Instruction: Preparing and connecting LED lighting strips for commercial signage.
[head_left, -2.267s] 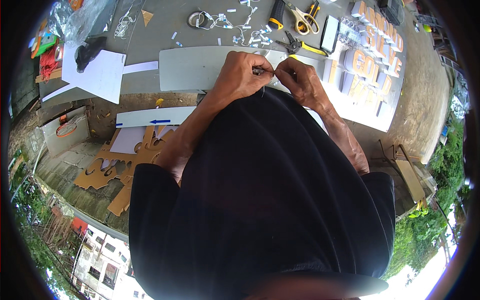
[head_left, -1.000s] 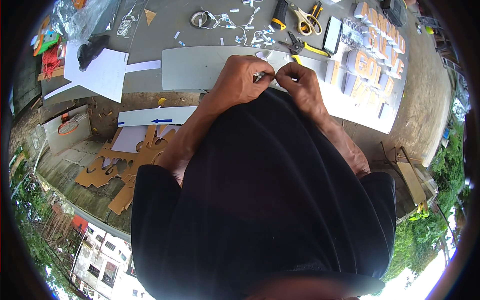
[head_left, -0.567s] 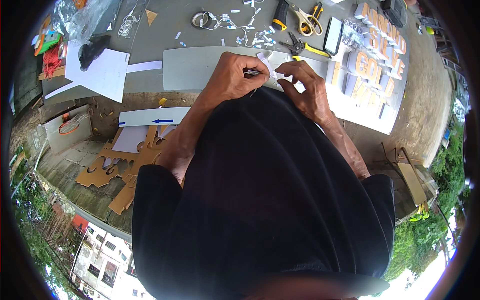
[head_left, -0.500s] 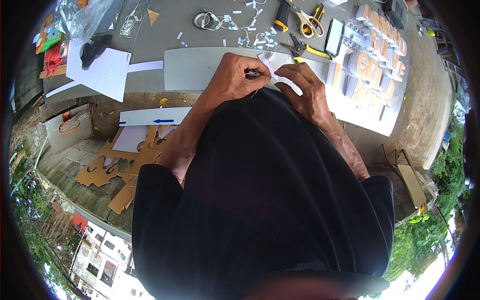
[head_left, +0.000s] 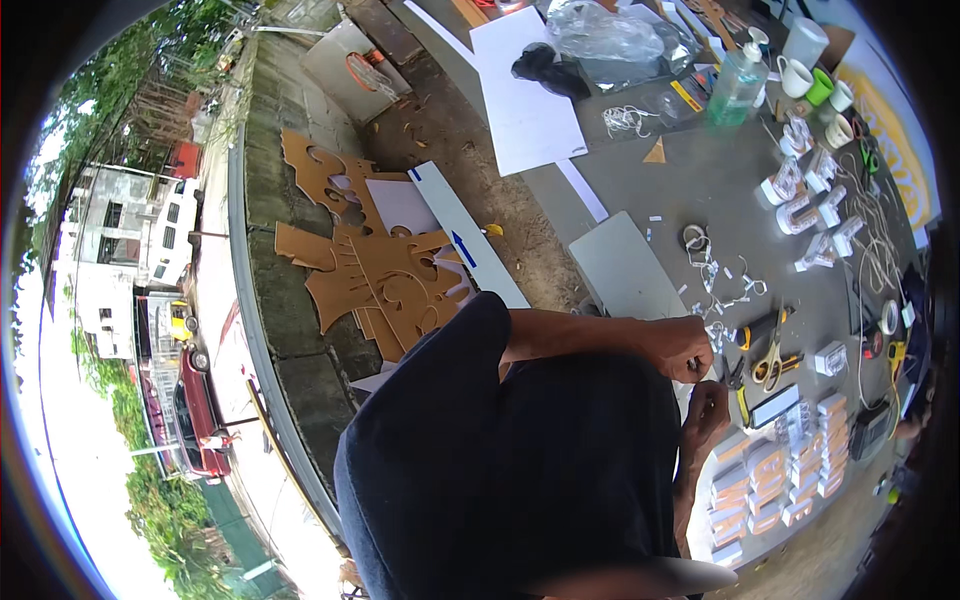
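Note:
My left hand [head_left: 683,347] is closed, thumb and fingers pinched on something too small to make out. Just across from it, my right hand [head_left: 708,408] has curled fingers pointing toward the left one; whatever they grip is hidden. A pale flat panel [head_left: 625,262] lies on the grey table beyond my left forearm. Closest to the hands are yellow-handled pliers [head_left: 741,397], gold-handled scissors [head_left: 768,368] and a phone-like slab [head_left: 775,406]. Rows of white block letters with orange faces [head_left: 768,475] stand beside my right hand.
A string of small white modules [head_left: 712,275] and a tape roll [head_left: 694,238] lie on the table. Farther off are a green-liquid pump bottle [head_left: 738,90], mugs [head_left: 795,77], clear plastic [head_left: 625,45] and white sheet [head_left: 525,110]. Brown cut-out boards [head_left: 385,285] rest below the table edge.
My view has swung sharply to the left, so the table now appears turned and more of its far end shows. Both hands stay close together, near the pliers.

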